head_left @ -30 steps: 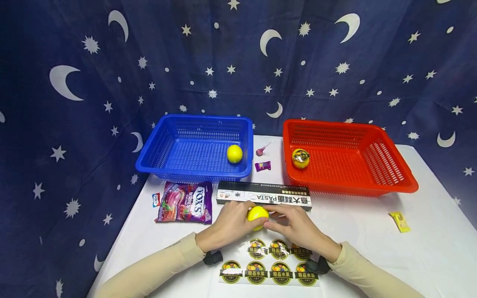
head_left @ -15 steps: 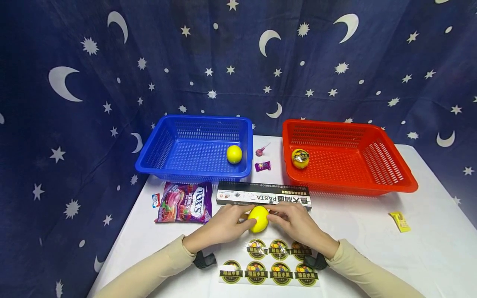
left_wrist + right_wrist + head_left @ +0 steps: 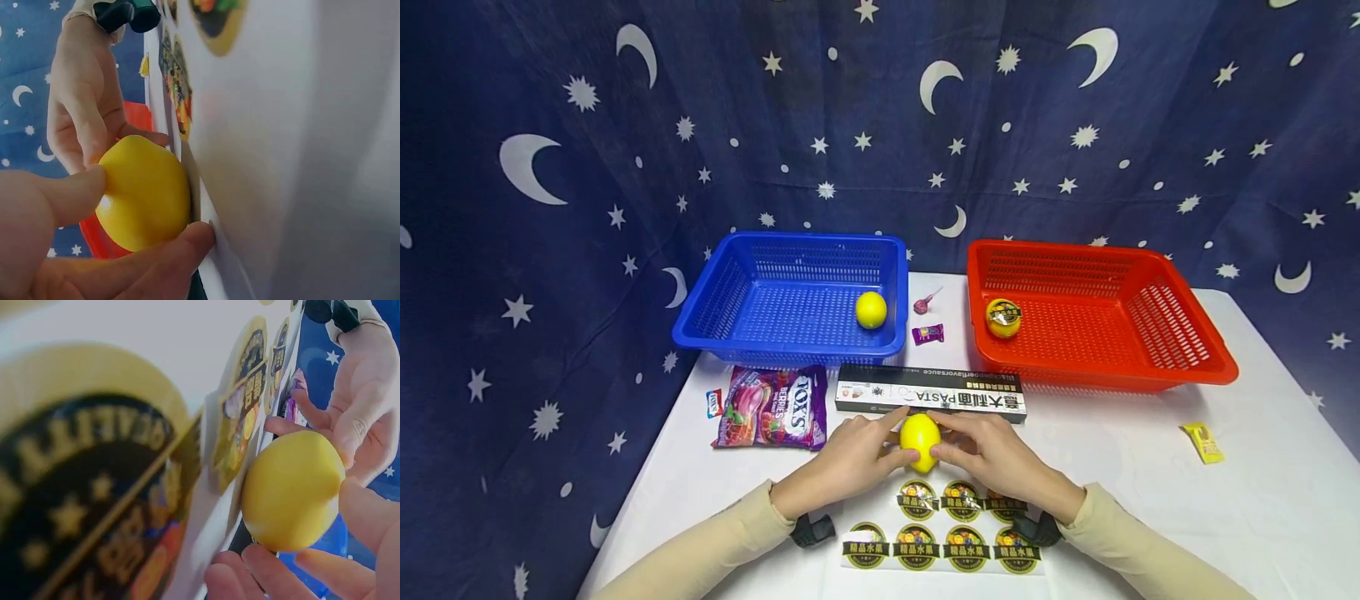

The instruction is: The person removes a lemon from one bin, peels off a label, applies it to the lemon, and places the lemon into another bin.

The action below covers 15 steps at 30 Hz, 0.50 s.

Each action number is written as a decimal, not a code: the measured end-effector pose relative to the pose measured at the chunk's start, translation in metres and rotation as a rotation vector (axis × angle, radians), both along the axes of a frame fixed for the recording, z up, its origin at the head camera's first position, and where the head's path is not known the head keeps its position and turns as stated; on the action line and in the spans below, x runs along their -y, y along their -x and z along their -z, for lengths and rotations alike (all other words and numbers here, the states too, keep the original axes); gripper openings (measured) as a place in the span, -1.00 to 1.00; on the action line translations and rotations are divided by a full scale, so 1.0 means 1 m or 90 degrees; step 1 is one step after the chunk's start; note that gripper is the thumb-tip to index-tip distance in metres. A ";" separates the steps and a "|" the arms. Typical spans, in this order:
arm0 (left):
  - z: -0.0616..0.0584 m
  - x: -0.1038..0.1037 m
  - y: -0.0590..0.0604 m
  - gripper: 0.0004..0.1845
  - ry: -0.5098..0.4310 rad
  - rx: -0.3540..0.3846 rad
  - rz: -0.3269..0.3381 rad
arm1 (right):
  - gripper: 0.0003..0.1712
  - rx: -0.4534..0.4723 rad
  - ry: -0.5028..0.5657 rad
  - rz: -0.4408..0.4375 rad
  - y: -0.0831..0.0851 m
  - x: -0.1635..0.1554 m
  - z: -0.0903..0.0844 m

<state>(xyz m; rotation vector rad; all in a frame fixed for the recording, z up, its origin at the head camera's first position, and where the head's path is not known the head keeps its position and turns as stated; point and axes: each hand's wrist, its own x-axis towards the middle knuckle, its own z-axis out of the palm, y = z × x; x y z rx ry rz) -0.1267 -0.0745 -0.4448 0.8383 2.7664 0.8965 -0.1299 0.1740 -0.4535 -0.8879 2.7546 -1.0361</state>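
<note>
Fingers [image 3: 891, 454] of both hands were curled round the yellow lemon [image 3: 920, 440], held on the bench [image 3: 1120, 467]; sticker sheet [image 3: 943, 529] at 6 o'clock. Labelling step judged; a sticker peeled next.

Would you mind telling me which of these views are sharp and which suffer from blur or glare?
Head view: evenly lit and sharp, with the lemon between both hands and the sticker sheet readable. Left wrist view: lemon in focus with a small highlight, the table washed out pale. Right wrist view: the nearest sticker is a heavy blur, the lemon fairly sharp.
</note>
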 end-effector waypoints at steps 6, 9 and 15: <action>0.003 0.009 -0.020 -0.21 0.078 -0.080 -0.044 | -0.46 -0.064 -0.070 0.039 -0.018 -0.018 -0.008; 0.006 0.011 -0.035 -0.42 0.148 -0.140 -0.036 | -0.57 -0.104 -0.140 0.015 -0.033 -0.026 -0.009; 0.012 0.003 -0.048 -0.62 0.214 -0.202 0.053 | -0.65 -0.117 -0.232 -0.013 -0.058 -0.028 -0.001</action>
